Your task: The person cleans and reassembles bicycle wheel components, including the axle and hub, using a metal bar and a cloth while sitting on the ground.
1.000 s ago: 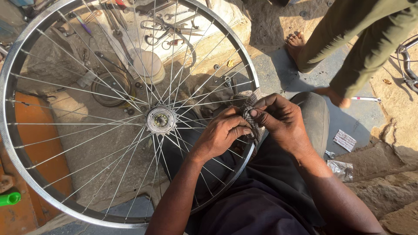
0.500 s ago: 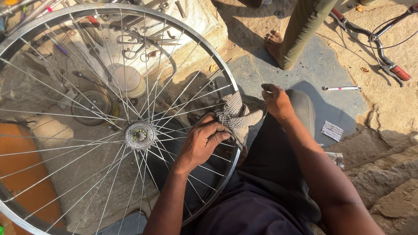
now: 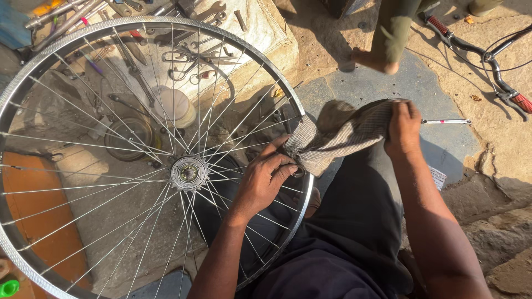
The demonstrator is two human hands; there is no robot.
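- The left hand [image 3: 265,180] reaches through the spokes [image 3: 111,166] of the bicycle wheel [image 3: 149,22], fingers clenched on one end of a checked cloth [image 3: 338,135] at the wheel's right edge.
- The right hand [image 3: 403,128] grips the cloth's other end, pulled up outside the rim, so the cloth stretches taut between both hands.
- The step in hand looks like wiping the rim; a next pass would call for keeping the cloth tight against the metal.
- The rim is shiny, dimpled metal; the spokes are thin steel wires that meet at a round hub [image 3: 188,173]; the cloth is soft and creased.
- Wrenches [image 3: 188,58] lie on a sack beyond the wheel.
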